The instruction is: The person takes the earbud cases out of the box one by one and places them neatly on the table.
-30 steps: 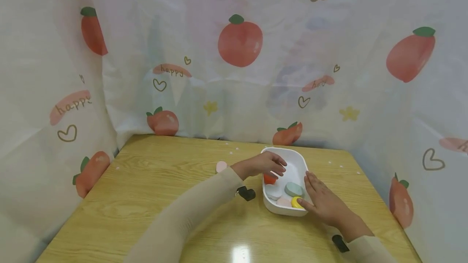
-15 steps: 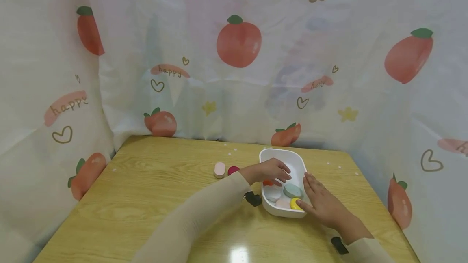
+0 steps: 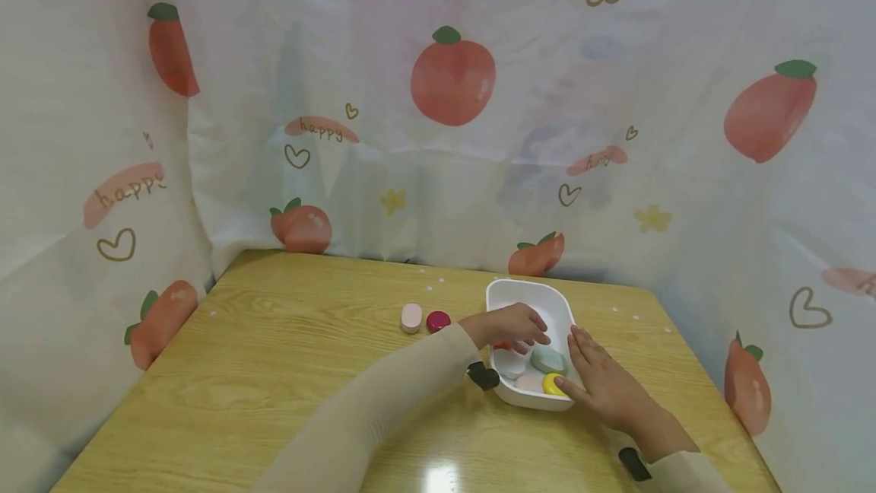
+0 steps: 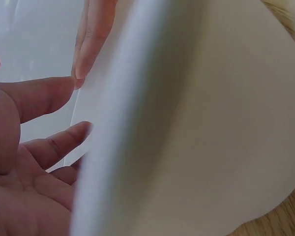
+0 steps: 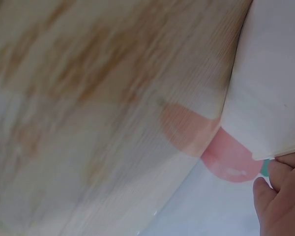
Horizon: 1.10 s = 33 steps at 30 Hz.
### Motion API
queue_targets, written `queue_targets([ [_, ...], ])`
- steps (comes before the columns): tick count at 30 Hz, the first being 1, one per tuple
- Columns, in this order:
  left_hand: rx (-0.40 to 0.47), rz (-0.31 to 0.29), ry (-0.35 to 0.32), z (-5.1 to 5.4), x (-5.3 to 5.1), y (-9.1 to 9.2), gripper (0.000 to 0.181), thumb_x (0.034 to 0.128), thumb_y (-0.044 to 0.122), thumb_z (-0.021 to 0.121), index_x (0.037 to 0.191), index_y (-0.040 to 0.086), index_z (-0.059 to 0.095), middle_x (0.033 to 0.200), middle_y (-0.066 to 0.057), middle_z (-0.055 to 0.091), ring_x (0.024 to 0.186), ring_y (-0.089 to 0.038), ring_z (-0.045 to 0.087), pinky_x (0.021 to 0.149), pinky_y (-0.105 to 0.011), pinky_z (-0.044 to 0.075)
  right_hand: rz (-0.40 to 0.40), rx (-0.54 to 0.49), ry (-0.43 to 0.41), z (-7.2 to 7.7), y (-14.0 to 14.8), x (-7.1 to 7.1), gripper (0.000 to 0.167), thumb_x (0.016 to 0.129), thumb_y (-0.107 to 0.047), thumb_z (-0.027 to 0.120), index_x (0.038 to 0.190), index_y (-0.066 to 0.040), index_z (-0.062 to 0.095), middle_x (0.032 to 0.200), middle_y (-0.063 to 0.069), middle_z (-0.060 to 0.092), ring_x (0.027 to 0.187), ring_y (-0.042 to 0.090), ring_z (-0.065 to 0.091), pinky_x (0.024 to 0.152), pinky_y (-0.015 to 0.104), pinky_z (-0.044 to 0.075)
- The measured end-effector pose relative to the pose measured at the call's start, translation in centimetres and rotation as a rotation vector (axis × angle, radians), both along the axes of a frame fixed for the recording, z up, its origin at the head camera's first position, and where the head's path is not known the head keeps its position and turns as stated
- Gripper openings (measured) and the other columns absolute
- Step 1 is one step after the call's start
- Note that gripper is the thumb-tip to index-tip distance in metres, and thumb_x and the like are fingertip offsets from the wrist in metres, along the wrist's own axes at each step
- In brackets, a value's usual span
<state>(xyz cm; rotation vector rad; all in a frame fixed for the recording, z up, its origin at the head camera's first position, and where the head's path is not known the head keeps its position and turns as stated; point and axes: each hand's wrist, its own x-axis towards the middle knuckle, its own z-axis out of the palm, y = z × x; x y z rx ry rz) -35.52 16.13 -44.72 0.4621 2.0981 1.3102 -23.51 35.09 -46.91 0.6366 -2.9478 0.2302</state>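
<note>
A white, round-cornered tray (image 3: 531, 400) stands on the table's right half. Inside it are an orange-red piece (image 3: 503, 345) partly behind the left hand, a white piece (image 3: 508, 364), a pale green oval (image 3: 547, 360), a pale pink piece (image 3: 529, 382) and a yellow round piece (image 3: 553, 384). My left hand (image 3: 515, 325) hangs over the tray's inside, fingers loosely spread; nothing shows between them in the left wrist view. My right hand (image 3: 609, 383) lies along the tray's right wall with long fingers, its thumb over the rim near the yellow piece.
Left of the tray, a pale pink oval piece (image 3: 411, 318) and a dark red round piece (image 3: 438, 321) lie on the wooden table (image 3: 308, 371). The left sleeve (image 3: 390, 402) passes just in front of the dark red piece. A printed cloth (image 3: 383, 97) encloses the back and sides.
My left hand has shifted slightly right and lower over the tray. The dark red piece, hidden behind the left arm earlier, now shows. My right hand stays at the tray's wall.
</note>
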Motion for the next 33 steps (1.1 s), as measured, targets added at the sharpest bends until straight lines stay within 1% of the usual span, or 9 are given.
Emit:
queue_targets([
  [1,-0.011,0.000,0.001,-0.1,0.1,0.1,0.028,0.0872,0.012,0.074,0.112,0.002,0.066,0.099,-0.006,0.064,0.094,-0.022,0.063,0.072,-0.033,0.058,0.003,-0.002,0.004,0.0,0.0,0.1,0.082,0.099,-0.051,0.048,0.146,0.012,0.028,0.157,0.025,0.017,0.143,0.040,0.015,0.117,0.041,0.011],
  [3,-0.013,-0.004,-0.004,-0.4,0.2,0.3,0.026,0.0871,0.012,0.074,0.110,0.002,0.066,0.098,-0.005,0.063,0.091,-0.021,0.062,0.071,-0.032,0.057,0.003,-0.005,0.003,-0.1,-0.1,0.1,0.081,0.099,-0.051,0.048,0.146,0.012,0.028,0.157,0.024,0.017,0.143,0.040,0.015,0.117,0.039,0.011],
  [7,-0.020,-0.033,0.024,-1.4,0.4,0.7,0.027,0.0859,0.011,0.074,0.110,0.001,0.065,0.093,-0.004,0.062,0.079,-0.016,0.058,0.064,-0.029,0.055,-0.001,0.000,-0.005,-0.2,-0.2,0.2,0.082,0.099,-0.051,0.048,0.146,0.012,0.028,0.157,0.024,0.017,0.144,0.039,0.015,0.114,0.050,0.021],
  [11,-0.037,-0.054,0.064,-2.1,0.4,1.0,0.030,0.0843,0.009,0.075,0.112,-0.001,0.066,0.093,-0.001,0.062,0.076,-0.014,0.057,0.061,-0.028,0.054,0.000,0.012,-0.004,-0.3,-0.2,0.1,0.082,0.099,-0.051,0.048,0.146,0.013,0.028,0.156,0.025,0.017,0.143,0.040,0.015,0.112,0.053,0.025],
  [16,-0.067,-0.074,0.102,-2.0,0.6,1.4,0.031,0.0836,0.007,0.075,0.113,-0.001,0.066,0.092,0.000,0.062,0.074,-0.012,0.058,0.062,-0.026,0.053,0.005,0.019,0.015,-0.2,0.0,-0.1,0.081,0.099,-0.050,0.048,0.145,0.013,0.029,0.156,0.025,0.018,0.143,0.039,0.016,0.114,0.050,0.023],
  [21,-0.120,-0.119,0.166,-2.0,1.0,1.7,0.033,0.0834,0.005,0.075,0.115,0.000,0.066,0.093,0.001,0.064,0.069,-0.012,0.060,0.060,-0.024,0.053,0.011,0.010,0.015,0.0,0.0,-0.1,0.081,0.099,-0.050,0.048,0.145,0.013,0.029,0.156,0.025,0.018,0.143,0.039,0.015,0.116,0.045,0.019],
  [29,-0.202,-0.150,0.245,-1.8,1.7,1.7,0.034,0.0806,0.005,0.077,0.113,0.002,0.068,0.090,0.002,0.064,0.068,-0.014,0.060,0.057,-0.024,0.051,0.017,0.001,0.006,-0.2,0.0,-0.1,0.082,0.099,-0.050,0.048,0.146,0.014,0.027,0.156,0.026,0.017,0.143,0.040,0.014,0.112,0.053,0.024],
  [31,-0.215,-0.160,0.267,-1.7,1.9,1.7,0.032,0.0802,0.006,0.077,0.111,0.002,0.069,0.087,0.003,0.064,0.068,-0.014,0.060,0.056,-0.023,0.051,0.019,-0.004,0.014,-0.2,0.0,-0.1,0.081,0.099,-0.050,0.048,0.145,0.014,0.027,0.156,0.026,0.017,0.143,0.040,0.014,0.115,0.049,0.020],
  [33,-0.229,-0.172,0.293,-1.6,1.9,1.7,0.030,0.0801,0.007,0.077,0.109,0.004,0.070,0.084,0.003,0.063,0.066,-0.013,0.058,0.055,-0.022,0.049,0.020,-0.008,0.028,-0.2,0.1,-0.1,0.081,0.099,-0.049,0.048,0.145,0.014,0.028,0.156,0.026,0.017,0.143,0.040,0.015,0.117,0.038,0.011],
])
